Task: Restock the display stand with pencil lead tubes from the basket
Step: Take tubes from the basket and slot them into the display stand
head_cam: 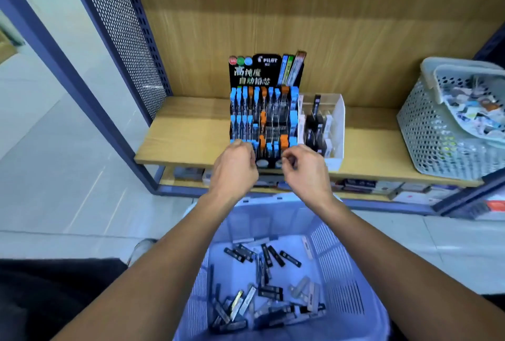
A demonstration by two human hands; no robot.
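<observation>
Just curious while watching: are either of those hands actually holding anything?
Cannot be told: left hand and right hand curl at the display stand front row; anything pinched is hidden.

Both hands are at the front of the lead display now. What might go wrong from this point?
1. The display stand sits at the shelf edge; a push from the left hand or right hand might tip it.
2. Its rows look crowded, so neighbouring tubes may be knocked loose.
3. A dropped tube might miss the basket below.
</observation>
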